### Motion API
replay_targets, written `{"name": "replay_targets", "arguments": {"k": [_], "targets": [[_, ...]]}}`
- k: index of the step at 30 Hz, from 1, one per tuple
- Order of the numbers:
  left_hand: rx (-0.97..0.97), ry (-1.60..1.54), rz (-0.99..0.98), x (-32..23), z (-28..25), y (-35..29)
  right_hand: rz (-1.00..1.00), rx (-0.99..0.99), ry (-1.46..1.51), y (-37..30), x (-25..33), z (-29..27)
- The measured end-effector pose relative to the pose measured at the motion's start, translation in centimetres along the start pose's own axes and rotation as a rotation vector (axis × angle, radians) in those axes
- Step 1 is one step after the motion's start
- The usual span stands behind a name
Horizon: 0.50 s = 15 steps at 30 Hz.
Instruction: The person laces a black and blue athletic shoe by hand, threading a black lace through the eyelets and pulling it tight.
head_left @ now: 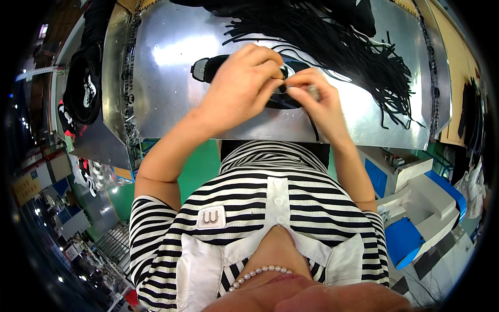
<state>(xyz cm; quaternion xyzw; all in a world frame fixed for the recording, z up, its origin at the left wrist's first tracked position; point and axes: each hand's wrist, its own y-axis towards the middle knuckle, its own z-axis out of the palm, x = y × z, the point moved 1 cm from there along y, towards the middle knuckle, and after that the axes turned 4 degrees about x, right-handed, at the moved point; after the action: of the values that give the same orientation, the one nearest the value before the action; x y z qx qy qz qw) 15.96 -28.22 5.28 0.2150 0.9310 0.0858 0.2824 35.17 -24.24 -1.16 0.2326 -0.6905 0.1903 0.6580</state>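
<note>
A black piece that looks like a shoe upper [211,67], with a pale grey tab at its left end, lies on the metal tabletop under my hands. My left hand [245,78] is closed in a pinch over its middle and covers much of it. Facing it, my right hand [321,99] pinches with thumb and forefinger close to the left fingertips. A thin black lace [314,126] hangs from the work between the hands toward the table's front edge. The exact spot where the fingertips meet is partly hidden.
Beyond my hands a large heap of black laces [338,44] spreads across the metal table [171,99] to the right. A black bag-like item [83,86] is at the left side. A white and blue machine [416,208] stands below the table at right.
</note>
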Motion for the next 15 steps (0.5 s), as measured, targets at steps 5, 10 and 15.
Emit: {"name": "replay_targets", "arguments": {"k": [5, 10, 15], "targets": [[-0.143, -0.098, -0.168, 1.1, 1.1, -1.3, 0.241, -0.040, 0.300, 0.9, -1.7, 1.3], [-0.076, -0.045, -0.184, 0.8, 1.4, -1.0, -0.085, -0.056, -0.023, 2.0, -1.3, 2.2], [-0.150, -0.073, -0.245, 0.1, 0.3, -1.3, -0.262, -0.115, -0.059, 1.6, -1.6, 1.4]]}}
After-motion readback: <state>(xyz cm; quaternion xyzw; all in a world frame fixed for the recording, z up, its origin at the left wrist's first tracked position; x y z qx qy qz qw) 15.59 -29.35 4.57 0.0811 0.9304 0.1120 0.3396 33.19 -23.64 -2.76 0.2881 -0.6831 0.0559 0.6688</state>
